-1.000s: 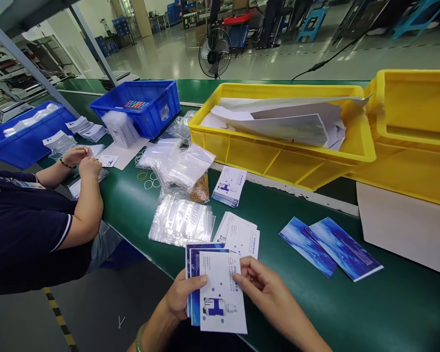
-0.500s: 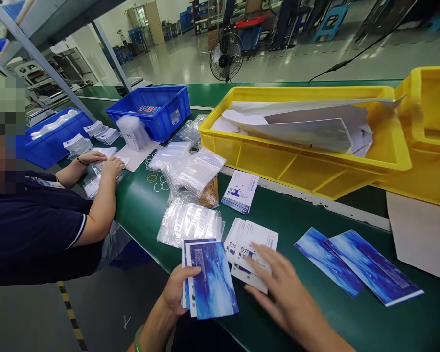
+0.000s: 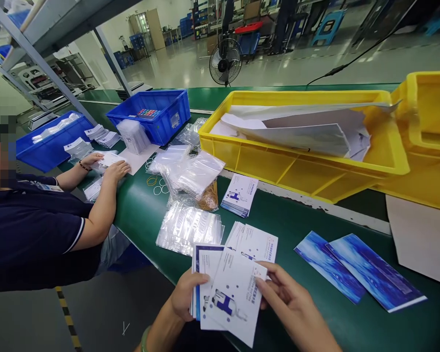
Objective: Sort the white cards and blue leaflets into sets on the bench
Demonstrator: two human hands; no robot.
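Note:
My left hand is closed around a small stack of printed booklets, thumb on top. Blue edges show at the stack's left side. In front of the stack is a white booklet with a blue and white figure printed on it. The thumb and fingers of my right hand pinch its right edge. Just behind lies a fanned pile of white booklets, partly covered by those in my hands. A neat stack of the same white booklets sits farther back. Two blue booklets lie to the right.
Clear plastic bags lie left of the booklets, near rubber bands. A yellow crate with paper sheets stands behind. At left, beyond a blue bin, another person's hands handle white items. The green table's front edge is close.
My right hand, which was open over the white pile, now grips a white booklet at my left hand's stack. The blue cover facing up there is out of sight. The co-worker's hands shifted slightly.

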